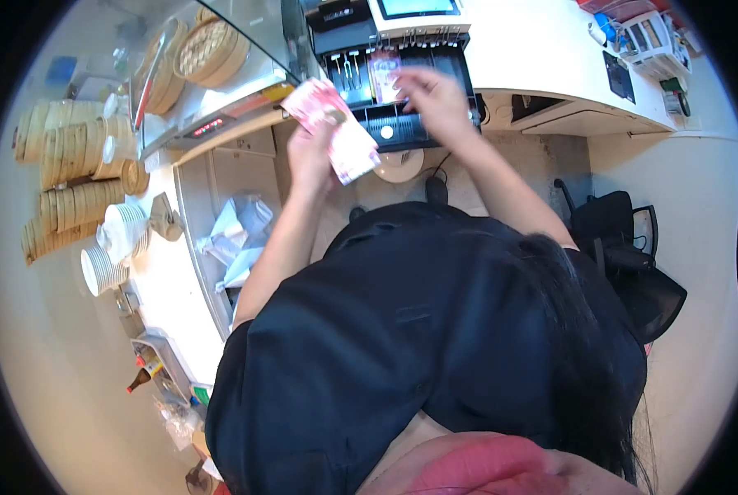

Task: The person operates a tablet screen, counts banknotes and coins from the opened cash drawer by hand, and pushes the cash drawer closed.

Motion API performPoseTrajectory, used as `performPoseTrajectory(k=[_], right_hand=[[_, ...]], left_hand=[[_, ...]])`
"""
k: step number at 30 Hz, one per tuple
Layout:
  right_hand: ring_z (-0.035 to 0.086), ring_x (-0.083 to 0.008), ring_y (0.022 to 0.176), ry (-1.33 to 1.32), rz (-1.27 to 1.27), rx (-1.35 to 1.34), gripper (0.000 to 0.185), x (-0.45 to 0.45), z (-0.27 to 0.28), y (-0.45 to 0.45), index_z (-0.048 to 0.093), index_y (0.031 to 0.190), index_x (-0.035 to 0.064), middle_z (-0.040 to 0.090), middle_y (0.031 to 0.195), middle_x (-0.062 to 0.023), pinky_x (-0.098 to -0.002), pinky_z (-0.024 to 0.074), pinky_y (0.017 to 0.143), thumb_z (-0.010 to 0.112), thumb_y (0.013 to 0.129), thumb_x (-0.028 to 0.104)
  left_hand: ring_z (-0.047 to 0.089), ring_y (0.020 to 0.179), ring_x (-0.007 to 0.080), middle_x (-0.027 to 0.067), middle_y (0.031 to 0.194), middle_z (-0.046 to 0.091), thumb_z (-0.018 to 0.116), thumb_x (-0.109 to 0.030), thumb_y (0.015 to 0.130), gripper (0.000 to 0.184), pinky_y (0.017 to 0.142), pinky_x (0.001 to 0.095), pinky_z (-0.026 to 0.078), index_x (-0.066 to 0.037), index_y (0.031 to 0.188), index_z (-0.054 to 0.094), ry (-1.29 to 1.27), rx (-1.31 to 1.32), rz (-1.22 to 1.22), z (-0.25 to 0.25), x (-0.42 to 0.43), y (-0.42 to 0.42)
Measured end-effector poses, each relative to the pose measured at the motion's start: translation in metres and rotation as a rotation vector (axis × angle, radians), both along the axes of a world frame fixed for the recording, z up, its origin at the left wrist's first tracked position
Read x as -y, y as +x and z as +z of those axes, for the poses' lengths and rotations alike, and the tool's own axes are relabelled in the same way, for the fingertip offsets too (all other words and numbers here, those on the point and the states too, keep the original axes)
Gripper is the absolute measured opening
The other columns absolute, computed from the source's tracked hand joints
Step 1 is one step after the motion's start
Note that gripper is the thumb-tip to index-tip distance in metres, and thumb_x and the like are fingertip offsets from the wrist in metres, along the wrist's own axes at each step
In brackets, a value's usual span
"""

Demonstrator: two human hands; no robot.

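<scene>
Pink-and-white banknotes (348, 144) are gripped in my left hand (310, 157), in front of the left part of an open cash drawer (455, 70). My thumb lies on top of the notes. Over the drawer's right part is my right hand (437, 103), with its fingers bent and the fingertips close together beside a purplish note (383, 74) lying in a compartment. Whether those fingertips touch or hold that note is too small to tell. Metal clips stand along the back of the drawer.
A screen (418, 8) stands behind the drawer. To the left are a glass-sided cabinet with bamboo steamers (208, 54), stacked steamers (80, 148), and white bowls (101, 268). A white counter (526, 49) extends right. A black chair (612, 239) is at the lower right.
</scene>
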State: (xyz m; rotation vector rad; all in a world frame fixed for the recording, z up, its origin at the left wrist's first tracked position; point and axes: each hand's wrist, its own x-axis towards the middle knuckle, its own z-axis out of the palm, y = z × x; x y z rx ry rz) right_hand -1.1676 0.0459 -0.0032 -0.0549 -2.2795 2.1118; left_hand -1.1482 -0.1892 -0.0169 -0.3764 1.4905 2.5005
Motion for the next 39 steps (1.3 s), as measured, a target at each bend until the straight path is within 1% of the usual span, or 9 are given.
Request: performPoseTrajectory(k=[2,4,6,9,14,23,31,34,39], right_hand=[[0.066,-0.0089,0.084,0.145,-0.103,-0.216,0.018,-0.031,0.003,-0.019,0.074,0.114,0.0039,0.073,0.098,-0.0028,-0.0239,0.0527,0.074,0.064,0.100,0.011],[0.066,-0.0081,0.083,0.286,-0.103,-0.162,0.019,-0.051,0.002,-0.028,0.075,0.113,0.0050,0.075,0.094,-0.0029,-0.0238,0.0527,0.078,0.066,0.098,0.012],[0.073,-0.0215,0.089,0.529,0.039,-0.106,0.017,-0.053,0.004,-0.022,0.077,0.107,0.0059,0.077,0.098,-0.0110,-0.0334,0.0563,0.084,0.067,0.095,0.014],[0.071,-0.0353,0.098,0.789,0.291,-0.116,0.021,-0.023,-0.008,-0.002,0.078,0.104,0.0076,0.075,0.105,-0.0160,-0.0433,0.0566,0.087,0.066,0.093,0.021],[0.071,-0.0343,0.092,1.206,0.298,-0.270,0.012,0.043,-0.043,0.031,0.073,0.088,0.0023,0.070,0.095,-0.0194,-0.0422,0.0595,0.080,0.063,0.084,0.005],[0.076,-0.0341,0.081,1.271,0.396,-0.155,0.013,0.047,-0.034,0.001,0.077,0.086,0.0039,0.076,0.086,-0.0170,-0.0438,0.0612,0.068,0.065,0.081,0.006],[0.076,-0.0343,0.085,1.366,0.550,-0.147,0.014,0.040,-0.033,-0.021,0.079,0.088,0.0037,0.076,0.086,-0.0177,-0.0444,0.0616,0.072,0.066,0.082,0.007],[0.075,-0.0361,0.087,1.300,0.532,-0.077,0.015,0.038,-0.030,-0.025,0.079,0.090,0.0058,0.076,0.089,-0.0177,-0.0457,0.0606,0.076,0.065,0.083,0.008],[0.072,-0.0369,0.096,0.882,0.501,-0.083,0.022,0.053,-0.006,-0.025,0.077,0.102,0.0096,0.075,0.097,-0.0180,-0.0476,0.0570,0.083,0.075,0.081,0.016]], left_hand=[[0.072,0.090,0.0167,0.0086,0.106,0.072,0.067,-0.011,0.098,0.024,0.080,0.0319,0.060,0.001,0.119,0.063,0.070,-0.076,0.020,0.015,0.023,-0.011],[0.072,0.091,0.0168,0.0088,0.107,0.072,0.068,-0.011,0.097,0.027,0.081,0.0317,0.060,0.000,0.121,0.062,0.022,-0.157,0.052,0.026,0.045,-0.019],[0.072,0.093,0.0169,0.0098,0.113,0.072,0.068,-0.009,0.096,0.030,0.083,0.0307,0.060,0.000,0.123,0.061,-0.048,-0.251,0.042,0.043,0.064,-0.022],[0.073,0.094,0.0186,0.0113,0.114,0.071,0.068,-0.007,0.096,0.030,0.084,0.0315,0.060,0.001,0.123,0.061,-0.087,-0.348,0.027,0.068,0.086,-0.025],[0.071,0.101,0.0191,0.0118,0.118,0.070,0.066,-0.008,0.096,0.033,0.090,0.0321,0.058,0.003,0.127,0.060,-0.112,-0.395,0.024,0.082,0.095,-0.026],[0.071,0.100,0.0189,0.0114,0.118,0.070,0.066,-0.006,0.096,0.032,0.088,0.0325,0.059,0.002,0.126,0.060,-0.135,-0.322,0.021,0.065,0.086,-0.018],[0.072,0.095,0.0188,0.0126,0.116,0.070,0.067,-0.007,0.096,0.030,0.084,0.0325,0.060,0.001,0.124,0.059,-0.128,-0.316,0.052,0.072,0.087,-0.014],[0.072,0.094,0.0188,0.0124,0.115,0.070,0.068,-0.008,0.096,0.030,0.084,0.0323,0.060,0.001,0.123,0.060,-0.124,-0.313,0.069,0.072,0.087,-0.013],[0.071,0.096,0.0180,0.0116,0.115,0.070,0.069,-0.008,0.095,0.031,0.084,0.0320,0.060,0.001,0.123,0.059,-0.171,-0.322,0.046,0.064,0.095,-0.015]])
